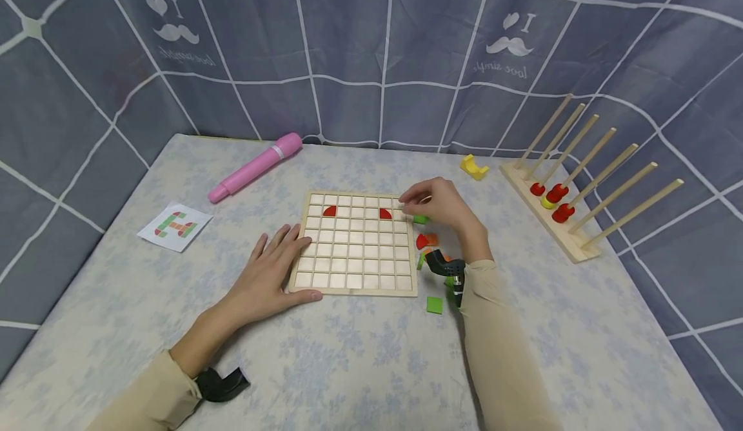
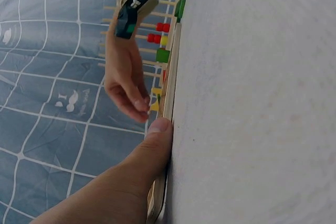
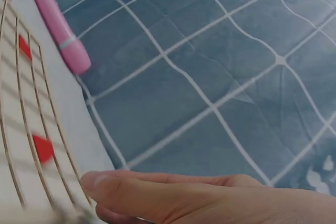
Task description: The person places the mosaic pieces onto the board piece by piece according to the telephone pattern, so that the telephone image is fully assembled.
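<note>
A square wooden grid board lies flat on the table, bearing two red quarter-circle pieces, one left and one right, in an upper row. My left hand rests spread at the board's lower left, fingers along the left side and thumb at the near edge. Over the upper right corner hovers my right hand, fingers loosely bent and no piece showing between thumb and fingertips. Below it, right of the board, lie loose green, red and orange pieces, partly hidden by the wrist camera.
A pattern card lies at the left, with a pink cylinder behind it. At the right stands a wooden peg rack with red and yellow beads. A yellow curved block sits near the back edge. A grey checked curtain surrounds the table.
</note>
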